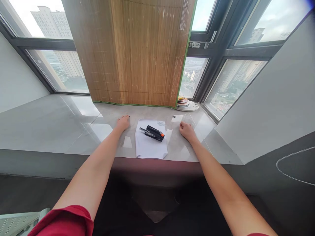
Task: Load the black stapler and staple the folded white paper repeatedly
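Note:
My left hand (123,123) rests palm down on the ledge, left of the paper, its fingers slightly bent and apart. A small dark spot shows at its fingertips, too small to name. My right hand (187,131) lies on the ledge to the right, its fingers curled into a loose fist with nothing visible in it. Between the hands is a stack of white paper (150,149) with small print at its top right corner. On it lies a black stapler (155,133) with an orange part, spread apart, a silver metal piece jutting left. Neither hand touches paper or stapler.
A small dark piece (174,116) lies near my right hand. Stacked plates or discs (185,105) sit by the window corner. A bamboo blind (147,59) hangs to the back of the tiled ledge (61,127). A beaded cord (278,162) loops at the right.

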The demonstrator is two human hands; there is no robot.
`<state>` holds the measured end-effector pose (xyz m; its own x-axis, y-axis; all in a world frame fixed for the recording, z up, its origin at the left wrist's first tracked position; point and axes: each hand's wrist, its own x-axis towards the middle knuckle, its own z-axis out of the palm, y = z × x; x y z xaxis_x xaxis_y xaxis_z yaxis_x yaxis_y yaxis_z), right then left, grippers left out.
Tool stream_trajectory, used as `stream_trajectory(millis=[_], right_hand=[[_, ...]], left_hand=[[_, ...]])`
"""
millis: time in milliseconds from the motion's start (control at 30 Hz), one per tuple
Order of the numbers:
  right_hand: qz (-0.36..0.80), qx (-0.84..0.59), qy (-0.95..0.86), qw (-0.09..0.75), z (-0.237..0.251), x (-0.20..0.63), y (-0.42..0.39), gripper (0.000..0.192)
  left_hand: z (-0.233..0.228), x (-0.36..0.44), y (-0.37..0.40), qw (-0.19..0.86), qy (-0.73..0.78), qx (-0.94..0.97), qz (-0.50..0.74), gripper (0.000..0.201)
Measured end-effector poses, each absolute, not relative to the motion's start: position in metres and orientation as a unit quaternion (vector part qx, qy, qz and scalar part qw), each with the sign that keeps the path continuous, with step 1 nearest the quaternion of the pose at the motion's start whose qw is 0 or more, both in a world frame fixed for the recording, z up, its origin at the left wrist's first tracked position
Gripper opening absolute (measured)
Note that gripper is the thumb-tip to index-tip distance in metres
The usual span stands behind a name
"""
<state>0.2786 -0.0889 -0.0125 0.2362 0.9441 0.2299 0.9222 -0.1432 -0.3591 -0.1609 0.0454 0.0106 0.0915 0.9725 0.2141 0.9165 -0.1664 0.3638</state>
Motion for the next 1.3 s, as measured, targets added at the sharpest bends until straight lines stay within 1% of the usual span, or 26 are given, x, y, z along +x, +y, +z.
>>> stream_trajectory(millis=[100,267,367,500,600,700,767,833,900,1100,1300], right_hand=[[0.025,-0.754,-0.619,0.220,-0.013,0.279,-0.089,0.018],[0.030,-0.749,-0.619,0.235,-0.015,0.274,-0.089,0.017],[0.038,-0.741,-0.621,0.254,-0.014,0.274,-0.089,0.015],[0.062,-0.720,-0.624,0.296,-0.005,0.276,-0.090,0.013],[0.083,-0.690,-0.636,0.335,0.002,0.258,-0.093,0.017],[0.112,-0.629,-0.674,0.371,0.001,0.218,-0.098,0.027],[0.112,-0.553,-0.715,0.414,-0.005,0.191,-0.102,0.031],[0.098,-0.476,-0.760,0.431,-0.010,0.173,-0.106,0.030],[0.091,-0.440,-0.787,0.423,-0.014,0.167,-0.107,0.032],[0.140,-0.399,-0.824,0.378,-0.017,0.167,-0.109,0.053],[0.151,-0.416,-0.807,0.389,-0.020,0.165,-0.110,0.051]], left_hand=[[0.007,-0.158,0.035,0.067,0.642,0.736,0.205,0.042],[0.000,-0.151,0.006,0.045,0.645,0.724,0.239,0.017],[-0.003,-0.147,-0.007,0.036,0.649,0.712,0.264,0.009],[-0.002,-0.143,-0.018,0.043,0.650,0.694,0.307,0.010],[0.000,-0.135,-0.024,0.072,0.633,0.687,0.350,0.010],[0.001,-0.121,-0.032,0.139,0.544,0.676,0.477,0.015],[0.001,-0.113,-0.038,0.174,0.461,0.687,0.534,0.017],[0.001,-0.108,-0.042,0.187,0.405,0.717,0.536,0.019],[0.000,-0.107,-0.045,0.198,0.375,0.735,0.530,0.021],[-0.007,-0.106,-0.043,0.241,0.303,0.779,0.494,0.025],[-0.010,-0.105,-0.041,0.250,0.292,0.793,0.473,0.023]])
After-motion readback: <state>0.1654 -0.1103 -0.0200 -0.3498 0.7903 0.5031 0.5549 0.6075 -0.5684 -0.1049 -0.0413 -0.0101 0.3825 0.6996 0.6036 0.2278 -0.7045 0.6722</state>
